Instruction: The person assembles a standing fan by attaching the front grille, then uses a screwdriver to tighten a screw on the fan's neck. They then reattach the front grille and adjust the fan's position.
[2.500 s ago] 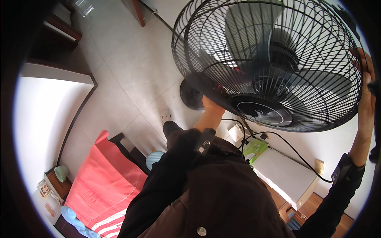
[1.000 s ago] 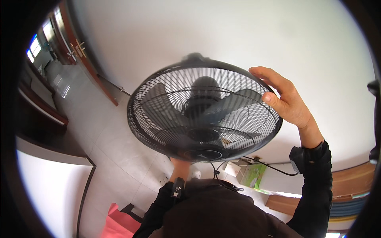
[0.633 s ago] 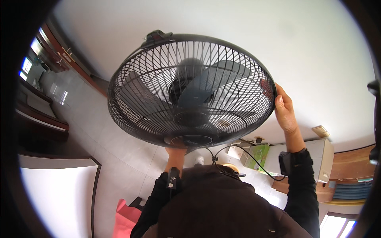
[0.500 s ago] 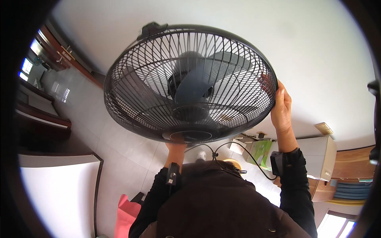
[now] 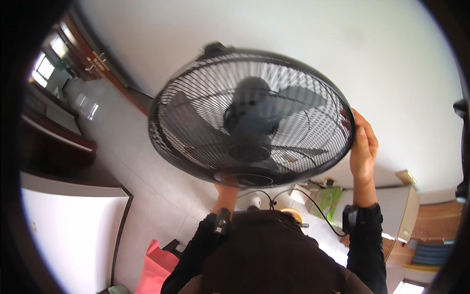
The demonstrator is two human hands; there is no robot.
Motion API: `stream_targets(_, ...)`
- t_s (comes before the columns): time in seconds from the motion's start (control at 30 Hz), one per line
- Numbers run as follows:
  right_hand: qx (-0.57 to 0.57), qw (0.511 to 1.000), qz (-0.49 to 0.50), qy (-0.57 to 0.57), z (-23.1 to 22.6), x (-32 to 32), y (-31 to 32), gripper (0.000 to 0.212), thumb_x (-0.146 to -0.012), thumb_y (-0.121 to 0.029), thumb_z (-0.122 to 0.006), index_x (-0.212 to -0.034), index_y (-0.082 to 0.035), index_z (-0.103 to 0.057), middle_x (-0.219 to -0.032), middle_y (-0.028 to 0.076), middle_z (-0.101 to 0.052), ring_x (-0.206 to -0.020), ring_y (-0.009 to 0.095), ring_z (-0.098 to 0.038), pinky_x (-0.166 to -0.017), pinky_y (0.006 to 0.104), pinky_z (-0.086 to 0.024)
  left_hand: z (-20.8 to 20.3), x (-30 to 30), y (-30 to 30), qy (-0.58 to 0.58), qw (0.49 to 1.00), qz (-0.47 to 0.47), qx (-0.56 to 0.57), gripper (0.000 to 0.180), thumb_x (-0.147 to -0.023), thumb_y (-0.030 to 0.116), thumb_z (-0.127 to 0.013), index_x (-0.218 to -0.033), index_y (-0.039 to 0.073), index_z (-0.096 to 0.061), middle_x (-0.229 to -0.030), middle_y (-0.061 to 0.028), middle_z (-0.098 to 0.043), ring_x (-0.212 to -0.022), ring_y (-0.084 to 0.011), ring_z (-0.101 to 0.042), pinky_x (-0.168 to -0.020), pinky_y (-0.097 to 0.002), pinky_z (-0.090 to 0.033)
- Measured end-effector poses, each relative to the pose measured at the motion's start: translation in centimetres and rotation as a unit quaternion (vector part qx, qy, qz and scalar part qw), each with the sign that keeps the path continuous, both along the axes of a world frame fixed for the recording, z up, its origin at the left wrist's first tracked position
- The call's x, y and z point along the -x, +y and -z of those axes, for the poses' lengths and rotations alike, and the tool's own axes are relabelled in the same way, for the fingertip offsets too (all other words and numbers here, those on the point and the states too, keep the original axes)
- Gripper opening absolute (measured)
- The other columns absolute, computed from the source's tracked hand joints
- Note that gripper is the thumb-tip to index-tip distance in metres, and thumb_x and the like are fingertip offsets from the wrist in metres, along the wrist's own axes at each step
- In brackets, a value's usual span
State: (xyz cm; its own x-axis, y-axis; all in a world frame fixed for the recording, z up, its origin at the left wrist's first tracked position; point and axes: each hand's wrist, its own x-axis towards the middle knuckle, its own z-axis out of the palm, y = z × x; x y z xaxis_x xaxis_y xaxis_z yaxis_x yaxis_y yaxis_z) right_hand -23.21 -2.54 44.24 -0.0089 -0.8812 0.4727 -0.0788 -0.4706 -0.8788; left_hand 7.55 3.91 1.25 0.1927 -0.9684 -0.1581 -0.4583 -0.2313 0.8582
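Observation:
A black electric fan [image 5: 252, 183] is held up in front of a pale wall, its round wire cage tilted. Dark blades show through the cage, and a small black fitting [image 5: 214, 49] sits on its upper rim. My right hand [image 5: 363, 147] is closed round the cage's right edge, fingers curling behind the rim. From below, my left hand [image 5: 226, 187] holds the fan near the bottom centre; most of its fingers are hidden by the cage. A black cord [image 5: 320, 210] loops under the fan, between my forearms.
A white cabinet-like panel [image 5: 73, 230] stands at lower left, with a red cloth-like item [image 5: 155, 267] beside it. To the right are a cream-coloured box-shaped unit [image 5: 399, 213], a green package [image 5: 327, 203] and wooden shelving [image 5: 433, 220]. A doorway with a wooden door [image 5: 105, 73] is at far left.
The fan and both hands have shifted right and slightly down in the view, and the surroundings have shifted somewhat too. Both hands keep the same places on the fan.

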Motion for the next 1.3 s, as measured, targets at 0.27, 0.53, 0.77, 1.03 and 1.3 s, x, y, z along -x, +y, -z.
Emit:
stream_targets(0.27, -0.025, 0.980, -0.071, 0.182, -8.9, -4.8, -1.1, 0.031, -0.090, -0.028, -0.066, -0.099, 0.000, -0.054, -0.121, 0.017, -0.058, -0.109, 0.022, -0.055, -0.099, 0.0373, -0.041, -2.9, 2.5, -1.6, 0.322, 0.921, -0.181, 0.125, 0.046, -0.085, 0.043, -0.052, -0.121, 0.016, -0.063, -0.128, -0.0139, -0.058, -0.123, -0.0341, -0.050, -0.107, -0.0414, -0.037)
stream_targets(0.53, 0.000, 0.974, -0.084, 0.209, -10.6, -9.1, -3.1, 0.017, -0.091, -0.016, -0.065, -0.095, -0.001, -0.058, -0.106, 0.010, -0.064, -0.098, 0.016, -0.057, -0.089, 0.0313, -0.044, -5.3, 3.0, -0.9, -0.037, 0.991, -0.081, 0.103, 0.040, -0.085, 0.042, -0.054, -0.113, 0.016, -0.066, -0.118, -0.0082, -0.064, -0.116, -0.0292, -0.056, -0.100, -0.0398, -0.043)
stream_targets(0.77, -0.089, 0.970, -0.161, 0.161, -10.9, -7.7, -4.4, 0.020, -0.092, -0.016, -0.065, -0.106, -0.001, -0.064, -0.098, 0.002, -0.063, -0.091, 0.011, -0.057, -0.084, 0.0266, -0.047, -7.1, 2.4, -1.4, 0.221, 0.965, -0.103, 0.097, 0.041, -0.084, 0.039, -0.057, -0.119, 0.017, -0.063, -0.122, -0.0081, -0.062, -0.117, -0.0290, -0.055, -0.099, -0.0384, -0.043)
stream_targets(1.03, -0.055, 0.967, -0.139, 0.206, -11.6, -8.2, -3.3, 0.008, -0.091, -0.008, -0.062, -0.095, -0.002, -0.059, -0.108, 0.008, -0.063, -0.099, 0.015, -0.058, -0.093, 0.0333, -0.046, -6.0, 2.4, -1.4, 0.027, 0.992, -0.095, 0.079, 0.045, -0.088, 0.039, -0.055, -0.125, 0.014, -0.059, -0.129, -0.0088, -0.058, -0.122, -0.0279, -0.052, -0.103, -0.0374, -0.041)
stream_targets(1.3, -0.006, 0.953, -0.149, 0.265, -11.4, -10.3, -3.0, 0.018, -0.093, -0.011, -0.058, -0.106, -0.001, -0.050, -0.113, 0.012, -0.059, -0.107, 0.020, -0.056, -0.093, 0.0335, -0.043, -6.5, 3.3, -1.5, 0.244, 0.956, -0.144, 0.072, 0.053, -0.093, 0.040, -0.037, -0.140, 0.015, -0.043, -0.143, -0.0072, -0.046, -0.134, -0.0291, -0.039, -0.111, -0.0393, -0.031)
